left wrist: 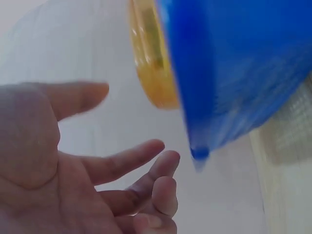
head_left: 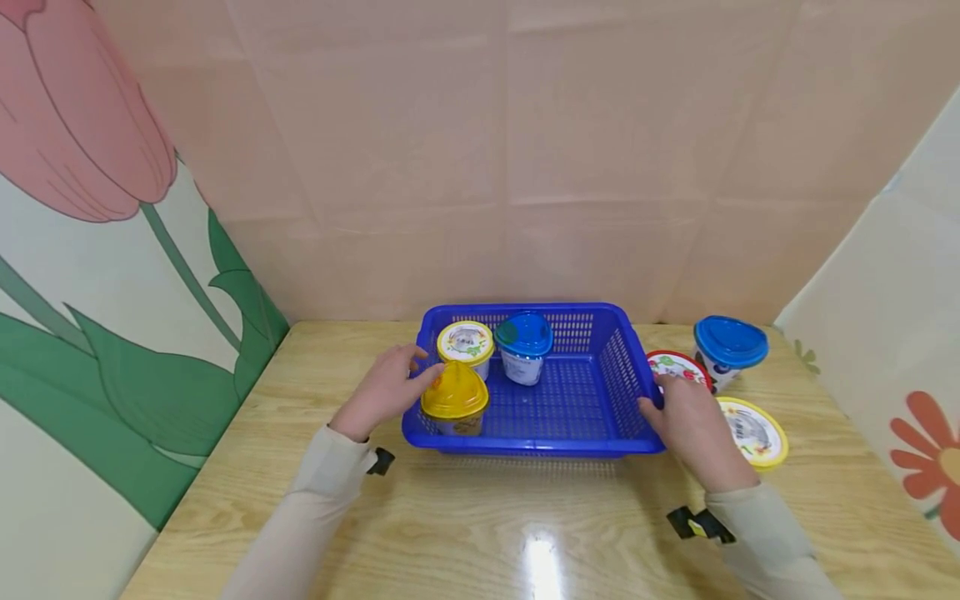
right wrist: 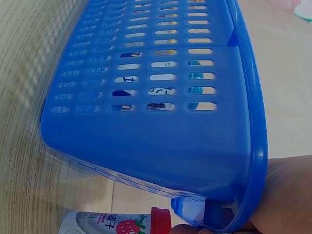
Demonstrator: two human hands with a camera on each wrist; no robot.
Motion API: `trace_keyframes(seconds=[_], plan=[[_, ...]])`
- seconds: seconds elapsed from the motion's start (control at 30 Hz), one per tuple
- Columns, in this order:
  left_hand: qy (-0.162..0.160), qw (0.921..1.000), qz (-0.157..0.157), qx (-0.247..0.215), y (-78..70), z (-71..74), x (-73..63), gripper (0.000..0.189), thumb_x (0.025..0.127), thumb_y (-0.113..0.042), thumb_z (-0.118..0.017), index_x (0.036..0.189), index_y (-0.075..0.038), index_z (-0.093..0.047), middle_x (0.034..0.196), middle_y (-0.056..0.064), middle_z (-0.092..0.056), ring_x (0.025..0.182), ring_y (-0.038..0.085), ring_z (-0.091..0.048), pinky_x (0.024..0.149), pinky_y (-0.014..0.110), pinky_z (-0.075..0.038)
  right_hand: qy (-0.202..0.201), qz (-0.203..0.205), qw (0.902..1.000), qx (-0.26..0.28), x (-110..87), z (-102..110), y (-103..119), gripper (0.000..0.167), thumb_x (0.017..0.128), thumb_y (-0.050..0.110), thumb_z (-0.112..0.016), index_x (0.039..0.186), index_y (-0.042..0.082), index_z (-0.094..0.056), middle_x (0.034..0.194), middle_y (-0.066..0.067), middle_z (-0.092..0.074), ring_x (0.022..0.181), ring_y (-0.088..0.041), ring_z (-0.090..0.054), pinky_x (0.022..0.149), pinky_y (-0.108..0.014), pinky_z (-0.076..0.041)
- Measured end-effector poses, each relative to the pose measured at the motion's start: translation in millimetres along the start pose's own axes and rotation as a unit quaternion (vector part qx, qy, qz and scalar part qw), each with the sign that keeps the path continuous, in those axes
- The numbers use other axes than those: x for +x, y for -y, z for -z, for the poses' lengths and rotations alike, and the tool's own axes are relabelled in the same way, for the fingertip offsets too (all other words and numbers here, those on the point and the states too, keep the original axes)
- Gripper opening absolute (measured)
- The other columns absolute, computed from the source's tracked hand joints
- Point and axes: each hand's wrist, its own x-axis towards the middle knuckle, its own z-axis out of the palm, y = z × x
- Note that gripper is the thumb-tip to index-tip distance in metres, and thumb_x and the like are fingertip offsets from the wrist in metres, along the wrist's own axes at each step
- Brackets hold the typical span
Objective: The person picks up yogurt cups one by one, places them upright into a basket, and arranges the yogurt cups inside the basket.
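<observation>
A blue plastic basket [head_left: 534, 446] with slotted sides stands on the table. Three lidded cups are inside at its left: a flat yellow-lidded cup [head_left: 465, 340], a blue-lidded cup [head_left: 523, 350] and a cup with a raised yellow lid [head_left: 454, 396]. My left hand [head_left: 386, 387] is at the basket's left rim. In the left wrist view its fingers [left wrist: 126, 161] are spread and loosely bent, apart from the basket and holding nothing. The right hand [head_left: 693, 425] grips the basket's right end; the right wrist view shows it at the rim [right wrist: 256, 122], its fingers mostly hidden.
Right of the basket stand a red-lidded cup [head_left: 678, 367] with a strawberry print, a blue-lidded cup [head_left: 731, 343] and a yellow-lidded cup [head_left: 757, 433], partly behind my right hand. Behind the wooden table [head_left: 465, 533] is a beige-covered wall [head_left: 480, 167]; printed panels flank both sides.
</observation>
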Motion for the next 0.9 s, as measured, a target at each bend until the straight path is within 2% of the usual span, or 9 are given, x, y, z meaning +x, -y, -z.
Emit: trace_keyframes(seconds=[0.2,0.37,0.53,0.7,0.9], plan=[[-0.036,0.9987,0.035,0.010,15.0,2.8,-5.9,0.050,0.103,-0.037,-0.053,0.130,0.004,-0.056,0.101,0.013,-0.065,0.083,0.024,-0.059,0.076,0.041,-0.052,0.002,0.001,1.0000,0.000,-0.7,0.6,-0.1,0.055,0.096,0.023,-0.066,0.127,-0.019,-0.053,0.116,-0.039,-0.061,0.104,-0.052,-0.061,0.085,-0.062,-0.051],[-0.048,0.9975,0.051,0.011,27.6,-1.7,-10.1,0.048,0.105,-0.035,-0.048,0.132,0.005,-0.053,0.091,0.010,-0.063,0.075,0.022,-0.057,0.071,0.040,-0.051,0.000,0.002,1.0000,-0.001,-1.0,0.5,0.0,0.054,0.096,0.023,-0.066,0.127,-0.019,-0.053,0.117,-0.039,-0.061,0.105,-0.052,-0.060,0.085,-0.062,-0.051],[-0.041,0.9971,0.063,0.009,37.5,-9.4,-13.8,0.051,0.107,-0.036,-0.040,0.136,0.006,-0.049,0.090,0.010,-0.065,0.071,0.019,-0.058,0.066,0.036,-0.050,-0.002,0.004,1.0000,-0.003,-1.0,1.3,0.4,0.054,0.096,0.023,-0.067,0.126,-0.020,-0.054,0.115,-0.039,-0.061,0.103,-0.052,-0.061,0.085,-0.062,-0.051],[-0.028,0.9967,0.072,-0.021,42.2,-17.3,-16.8,0.051,0.109,-0.037,-0.035,0.135,0.004,-0.050,0.093,0.012,-0.067,0.069,0.019,-0.058,0.061,0.033,-0.048,0.000,0.002,1.0000,-0.002,-1.0,0.9,0.2,0.053,0.096,0.023,-0.066,0.126,-0.019,-0.054,0.115,-0.038,-0.062,0.103,-0.051,-0.062,0.085,-0.061,-0.051],[-0.031,0.9963,0.061,-0.052,45.3,-25.6,-17.5,0.046,0.110,-0.034,-0.033,0.131,0.002,-0.053,0.093,0.012,-0.068,0.076,0.019,-0.061,0.063,0.032,-0.049,-0.004,0.002,1.0000,-0.001,0.0,-0.6,-0.9,0.054,0.096,0.023,-0.066,0.127,-0.019,-0.054,0.115,-0.038,-0.062,0.102,-0.050,-0.062,0.085,-0.061,-0.051]])
